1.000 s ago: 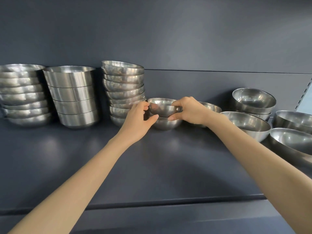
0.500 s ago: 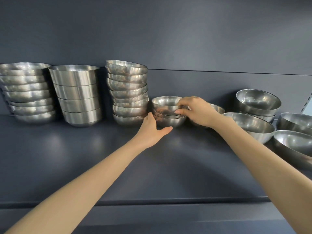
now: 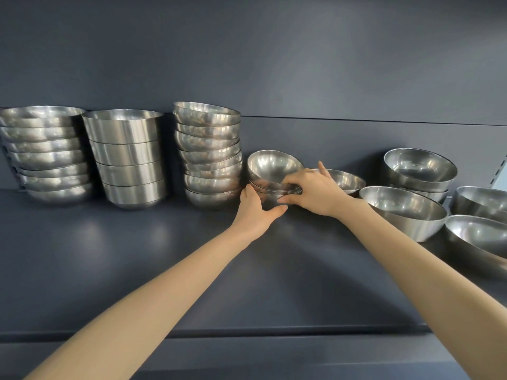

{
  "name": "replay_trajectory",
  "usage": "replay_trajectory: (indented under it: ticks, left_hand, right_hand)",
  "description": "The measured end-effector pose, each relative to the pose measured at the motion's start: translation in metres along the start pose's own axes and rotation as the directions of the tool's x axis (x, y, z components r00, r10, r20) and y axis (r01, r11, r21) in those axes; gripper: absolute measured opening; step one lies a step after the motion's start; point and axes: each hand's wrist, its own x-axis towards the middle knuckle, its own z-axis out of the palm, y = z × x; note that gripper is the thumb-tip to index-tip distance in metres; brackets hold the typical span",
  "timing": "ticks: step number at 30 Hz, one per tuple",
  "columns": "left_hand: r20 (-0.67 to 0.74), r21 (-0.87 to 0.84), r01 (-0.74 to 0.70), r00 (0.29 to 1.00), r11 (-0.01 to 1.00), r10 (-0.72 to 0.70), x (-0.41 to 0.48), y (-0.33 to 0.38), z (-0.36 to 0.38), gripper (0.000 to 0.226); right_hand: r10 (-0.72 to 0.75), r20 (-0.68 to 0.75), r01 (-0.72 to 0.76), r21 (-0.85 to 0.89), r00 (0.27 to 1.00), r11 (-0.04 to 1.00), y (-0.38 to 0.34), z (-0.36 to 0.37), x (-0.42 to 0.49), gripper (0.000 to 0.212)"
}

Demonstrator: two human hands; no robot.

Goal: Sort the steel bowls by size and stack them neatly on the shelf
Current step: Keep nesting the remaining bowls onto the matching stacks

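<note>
On matte shelf (image 3: 137, 256), left hand (image 3: 255, 211), right hand (image 3: 315, 193) clasp rounded polished-steel bowl stack (image 3: 274, 167).

Tall stacks (image 3: 126, 157) left; small stack (image 3: 271, 171) centre; loose bowls (image 3: 403, 212) right, possibly touching.

No legible text, label, brand, number or sign appears anywhere in view: the steel bowls (image 3: 274, 171), the shelf (image 3: 137, 256) and its back panel (image 3: 301, 64) carry plain, unmarked surfaces
</note>
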Motion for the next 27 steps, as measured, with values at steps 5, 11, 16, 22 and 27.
replay_trajectory:
  ticks: [5,11,16,22,27]
  left_hand:
    - [-0.008,-0.004,-0.014,1.0,1.0,0.014,-0.001,-0.003,-0.001,0.073]
    - [-0.01,-0.035,-0.062,0.998,0.997,0.062,-0.008,-0.002,0.0,0.084]
    - [-0.01,-0.081,-0.104,0.995,0.991,0.103,-0.012,-0.002,0.003,0.082]
    - [-0.026,-0.096,-0.12,0.993,0.988,0.118,-0.009,-0.003,0.002,0.069]
    - [-0.019,-0.147,-0.075,0.997,0.986,0.073,-0.004,-0.005,-0.007,0.07]
  right_hand:
    - [0.047,0.033,-0.051,0.098,0.998,0.994,-0.004,-0.003,0.005,0.018]
    - [0.015,0.133,-0.03,0.107,0.991,0.994,-0.002,-0.015,0.006,0.029]
    - [0.02,0.128,-0.038,0.139,0.992,0.99,0.0,-0.024,0.003,0.03]
    - [0.009,0.069,-0.015,0.092,0.998,0.996,0.002,-0.018,0.003,0.034]
    - [0.026,0.116,-0.04,0.122,0.993,0.992,0.009,-0.029,0.003,0.026]
